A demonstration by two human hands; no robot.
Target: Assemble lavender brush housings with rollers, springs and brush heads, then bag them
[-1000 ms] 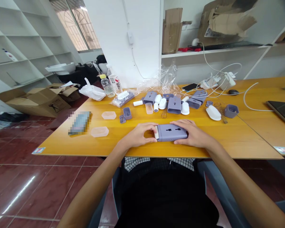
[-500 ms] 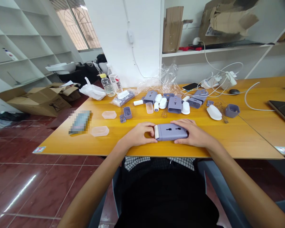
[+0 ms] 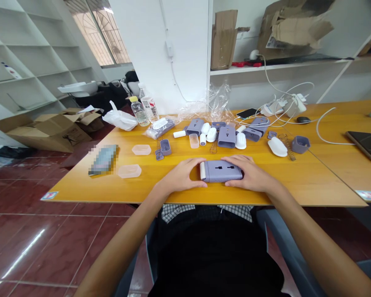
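Observation:
A purple plastic housing (image 3: 224,171) with two dark keyhole-like slots lies flat near the table's front edge. A white end piece (image 3: 203,170) sits at its left end. My right hand (image 3: 250,173) is wrapped around the right end, thumb on the near side and fingers on the far side. Around the white end piece, my left hand (image 3: 185,175) has thumb and fingers spread wide, with a gap between palm and piece. Whether its fingertips touch the housing I cannot tell.
Behind the hands lie more purple housings (image 3: 226,136), white ribbed caps (image 3: 240,141), springs (image 3: 213,146) and a white cylinder (image 3: 179,134). Clear trays (image 3: 129,171) are at left. A white oval piece (image 3: 277,147) and purple cup (image 3: 301,144) are at right. Bottles (image 3: 139,111) and cables (image 3: 292,105) stand farther back.
My left thumb and fingers have spread from a closer hold at the white end piece to a wider span around it. My right hand keeps its hold on the housing.

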